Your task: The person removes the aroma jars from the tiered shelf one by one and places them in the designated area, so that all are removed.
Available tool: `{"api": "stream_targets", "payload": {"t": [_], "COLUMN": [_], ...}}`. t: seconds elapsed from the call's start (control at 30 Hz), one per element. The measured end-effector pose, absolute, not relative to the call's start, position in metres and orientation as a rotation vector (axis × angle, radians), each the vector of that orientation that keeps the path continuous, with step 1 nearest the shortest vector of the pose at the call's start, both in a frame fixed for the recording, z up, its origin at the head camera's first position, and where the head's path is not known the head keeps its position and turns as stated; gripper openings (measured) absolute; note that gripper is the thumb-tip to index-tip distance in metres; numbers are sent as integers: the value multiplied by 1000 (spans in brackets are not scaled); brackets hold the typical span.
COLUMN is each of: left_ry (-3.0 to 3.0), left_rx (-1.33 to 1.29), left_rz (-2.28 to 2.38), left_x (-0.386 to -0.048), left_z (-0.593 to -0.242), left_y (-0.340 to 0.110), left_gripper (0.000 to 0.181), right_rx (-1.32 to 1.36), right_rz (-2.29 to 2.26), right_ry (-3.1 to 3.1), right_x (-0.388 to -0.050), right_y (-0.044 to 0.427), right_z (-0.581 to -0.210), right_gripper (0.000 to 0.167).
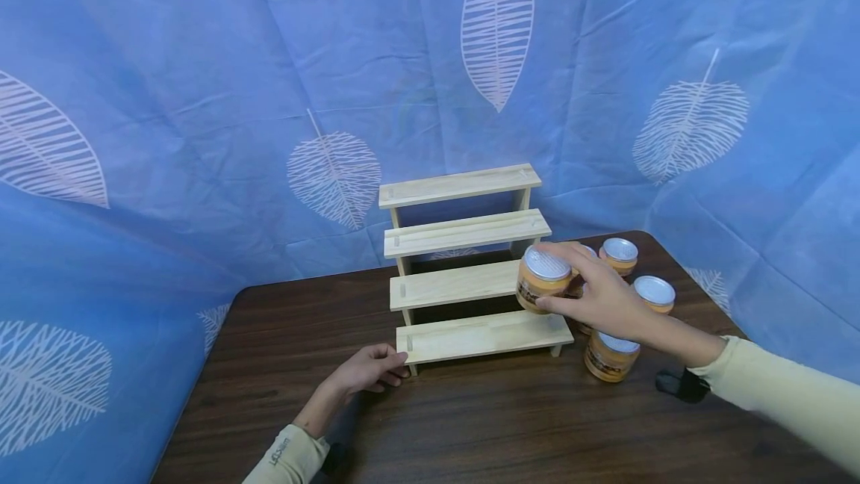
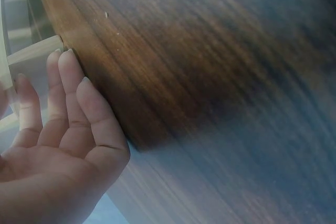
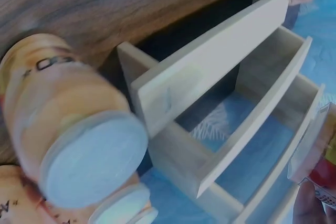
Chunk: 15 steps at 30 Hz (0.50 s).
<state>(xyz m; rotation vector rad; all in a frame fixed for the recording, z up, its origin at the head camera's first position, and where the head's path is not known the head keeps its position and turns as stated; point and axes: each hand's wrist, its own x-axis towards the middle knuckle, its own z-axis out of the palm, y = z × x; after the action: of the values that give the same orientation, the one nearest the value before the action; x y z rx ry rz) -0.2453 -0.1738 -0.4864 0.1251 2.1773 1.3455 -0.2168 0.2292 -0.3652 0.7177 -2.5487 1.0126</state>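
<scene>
In the head view, a four-step wooden display shelf (image 1: pixel 484 336) stands on the table. My left hand (image 1: pixel 368 370) holds the left end of its lowest step; in the left wrist view the fingers (image 2: pixel 71 90) lie against the side support, with the thumb mostly out of frame. My right hand (image 1: pixel 608 305) grips a jar (image 1: pixel 534 290) with an orange label and a silver lid. That jar is held upright over the right end of the second-lowest step; whether it touches the board cannot be told. The right wrist view shows only part of it (image 3: pixel 323 156).
Several similar jars stand right of the shelf, including a front jar (image 1: pixel 610 361), one behind the right wrist (image 1: pixel 655 291) and a back one (image 1: pixel 619 254). The dark wood table (image 1: pixel 470 424) extends in front. A blue leaf-patterned cloth (image 1: pixel 201 95) hangs behind and at both sides.
</scene>
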Motion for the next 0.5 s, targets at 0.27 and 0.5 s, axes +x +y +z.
{"api": "stream_targets", "payload": {"t": [0.27, 0.5], "left_ry": [2176, 2176], "left_rx": [124, 132], "left_rz": [1341, 1337], "left_x": [-245, -245], "left_z": [-489, -488], "left_y": [-172, -172], "left_gripper": [38, 38], "right_rx": [662, 578], "right_rz": [1012, 1032], "right_ry": [-2506, -2496], "right_x": [-212, -207], "right_y": [251, 274], "right_z": [-360, -354], "right_gripper": [78, 80]}}
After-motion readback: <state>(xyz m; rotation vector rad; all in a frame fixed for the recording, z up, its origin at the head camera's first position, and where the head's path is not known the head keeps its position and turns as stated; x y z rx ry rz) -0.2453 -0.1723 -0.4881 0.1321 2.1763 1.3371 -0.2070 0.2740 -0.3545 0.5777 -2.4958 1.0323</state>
